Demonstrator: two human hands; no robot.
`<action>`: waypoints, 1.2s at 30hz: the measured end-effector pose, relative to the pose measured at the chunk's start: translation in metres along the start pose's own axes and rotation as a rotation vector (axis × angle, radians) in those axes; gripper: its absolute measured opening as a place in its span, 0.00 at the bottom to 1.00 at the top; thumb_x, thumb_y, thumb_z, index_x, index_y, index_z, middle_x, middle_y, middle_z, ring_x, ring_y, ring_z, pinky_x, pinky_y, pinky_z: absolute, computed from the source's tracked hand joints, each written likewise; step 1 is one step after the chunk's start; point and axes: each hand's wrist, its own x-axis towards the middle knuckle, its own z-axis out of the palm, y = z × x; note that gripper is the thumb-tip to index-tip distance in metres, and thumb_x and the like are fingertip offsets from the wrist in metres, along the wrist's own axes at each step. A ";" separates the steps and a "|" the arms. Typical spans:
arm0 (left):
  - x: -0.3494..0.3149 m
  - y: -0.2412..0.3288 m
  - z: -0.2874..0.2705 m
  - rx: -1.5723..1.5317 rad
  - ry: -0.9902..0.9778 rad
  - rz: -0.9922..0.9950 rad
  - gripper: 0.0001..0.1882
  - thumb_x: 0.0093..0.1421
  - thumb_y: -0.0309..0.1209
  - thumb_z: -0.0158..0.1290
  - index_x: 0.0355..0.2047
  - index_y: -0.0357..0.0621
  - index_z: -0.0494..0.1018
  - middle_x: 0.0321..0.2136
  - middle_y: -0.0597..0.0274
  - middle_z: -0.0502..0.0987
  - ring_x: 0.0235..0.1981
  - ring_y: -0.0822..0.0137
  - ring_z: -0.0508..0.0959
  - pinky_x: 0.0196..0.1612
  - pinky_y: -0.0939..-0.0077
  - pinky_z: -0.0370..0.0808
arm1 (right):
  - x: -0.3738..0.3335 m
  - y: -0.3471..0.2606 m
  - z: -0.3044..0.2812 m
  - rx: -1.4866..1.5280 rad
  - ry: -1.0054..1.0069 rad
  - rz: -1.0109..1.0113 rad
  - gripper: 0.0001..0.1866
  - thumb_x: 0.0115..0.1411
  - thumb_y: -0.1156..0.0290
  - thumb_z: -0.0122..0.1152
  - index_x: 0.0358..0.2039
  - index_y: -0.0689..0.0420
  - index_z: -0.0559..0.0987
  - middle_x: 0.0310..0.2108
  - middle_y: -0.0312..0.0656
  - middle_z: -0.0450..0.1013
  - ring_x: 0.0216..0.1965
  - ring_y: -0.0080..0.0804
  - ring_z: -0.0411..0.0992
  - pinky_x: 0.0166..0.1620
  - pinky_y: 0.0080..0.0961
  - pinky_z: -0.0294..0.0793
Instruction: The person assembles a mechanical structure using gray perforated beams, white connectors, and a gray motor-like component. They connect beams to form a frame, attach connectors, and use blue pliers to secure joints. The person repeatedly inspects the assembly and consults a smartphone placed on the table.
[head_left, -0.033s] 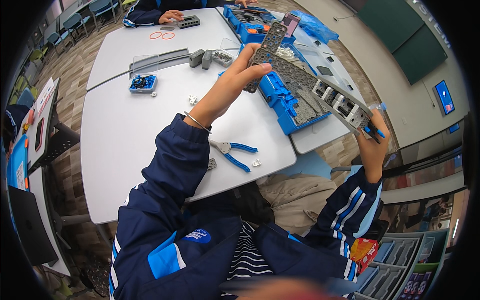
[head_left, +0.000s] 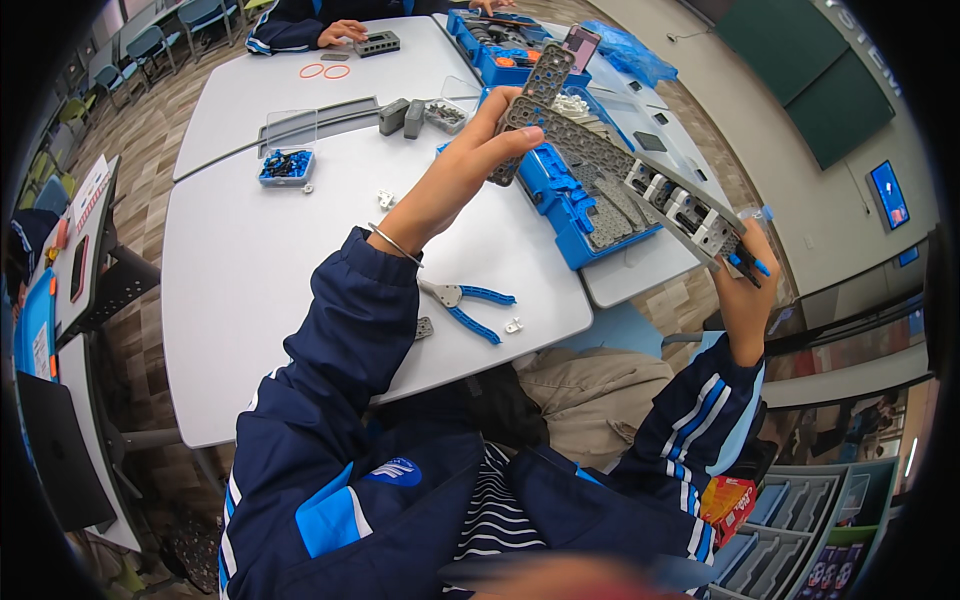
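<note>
Between my two hands, raised above the table's right side, is a long assembly of grey perforated plastic beams (head_left: 590, 146) with white and black connectors near its right end. My left hand (head_left: 462, 172) grips its left end, where a shorter grey plate crosses the beam. My right hand (head_left: 748, 290) is closed around the other end, fingers partly hidden behind it, beside blue and black pins (head_left: 748, 264). Below my left wrist, blue-handled pliers (head_left: 466, 302) lie on the white table (head_left: 260, 330). Next to them are a small white connector (head_left: 514, 326) and a grey piece (head_left: 424, 328).
An open blue case (head_left: 572, 222) of grey parts sits under the assembly. A clear box of blue and black pins (head_left: 287, 168) and grey blocks (head_left: 394, 117) stand farther left. Across the table, another person's hand (head_left: 342, 33) touches a grey block (head_left: 377, 43). Shelving (head_left: 800, 520) stands at lower right.
</note>
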 end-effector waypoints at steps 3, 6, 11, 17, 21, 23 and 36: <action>-0.001 0.000 0.000 0.010 -0.003 0.009 0.30 0.65 0.45 0.51 0.63 0.45 0.61 0.42 0.63 0.72 0.46 0.74 0.68 0.47 0.78 0.64 | -0.002 0.001 0.000 0.004 0.002 0.012 0.22 0.45 0.85 0.70 0.44 0.62 0.80 0.33 0.42 0.74 0.35 0.31 0.72 0.42 0.23 0.70; 0.000 0.001 0.000 0.021 -0.013 0.018 0.30 0.65 0.45 0.51 0.63 0.44 0.61 0.42 0.62 0.72 0.46 0.73 0.68 0.48 0.78 0.64 | -0.003 0.002 0.000 0.004 0.002 0.014 0.22 0.45 0.85 0.69 0.44 0.62 0.80 0.33 0.42 0.74 0.35 0.31 0.73 0.42 0.23 0.71; 0.004 0.002 -0.001 0.038 -0.016 0.028 0.30 0.66 0.45 0.51 0.63 0.44 0.61 0.43 0.62 0.72 0.46 0.73 0.68 0.48 0.77 0.64 | -0.001 0.006 0.001 -0.015 0.014 -0.010 0.23 0.45 0.85 0.69 0.44 0.62 0.79 0.33 0.42 0.74 0.36 0.31 0.73 0.42 0.23 0.71; 0.005 0.003 -0.002 0.038 -0.025 0.039 0.30 0.66 0.44 0.51 0.63 0.43 0.60 0.43 0.61 0.73 0.47 0.73 0.69 0.48 0.77 0.64 | -0.001 0.007 0.002 -0.013 0.008 0.006 0.23 0.45 0.85 0.69 0.44 0.62 0.79 0.34 0.42 0.74 0.36 0.30 0.73 0.43 0.24 0.71; 0.003 0.003 -0.002 0.039 -0.024 0.034 0.30 0.66 0.44 0.50 0.63 0.43 0.60 0.43 0.61 0.73 0.46 0.73 0.69 0.47 0.77 0.64 | -0.002 0.006 0.003 -0.006 0.007 0.013 0.23 0.45 0.85 0.68 0.45 0.63 0.79 0.34 0.42 0.74 0.36 0.30 0.73 0.43 0.23 0.72; 0.003 0.004 -0.002 0.041 -0.026 0.044 0.30 0.66 0.44 0.50 0.63 0.43 0.60 0.43 0.61 0.73 0.46 0.73 0.69 0.47 0.77 0.64 | -0.002 0.006 0.003 -0.010 0.007 0.011 0.23 0.45 0.85 0.68 0.45 0.63 0.79 0.34 0.42 0.74 0.36 0.30 0.73 0.43 0.23 0.72; 0.004 0.005 -0.002 0.035 -0.031 0.031 0.30 0.66 0.42 0.50 0.64 0.40 0.59 0.43 0.61 0.73 0.43 0.73 0.70 0.48 0.77 0.66 | -0.003 0.008 0.003 -0.011 0.012 0.013 0.22 0.45 0.85 0.68 0.44 0.62 0.80 0.34 0.42 0.75 0.37 0.30 0.74 0.43 0.23 0.73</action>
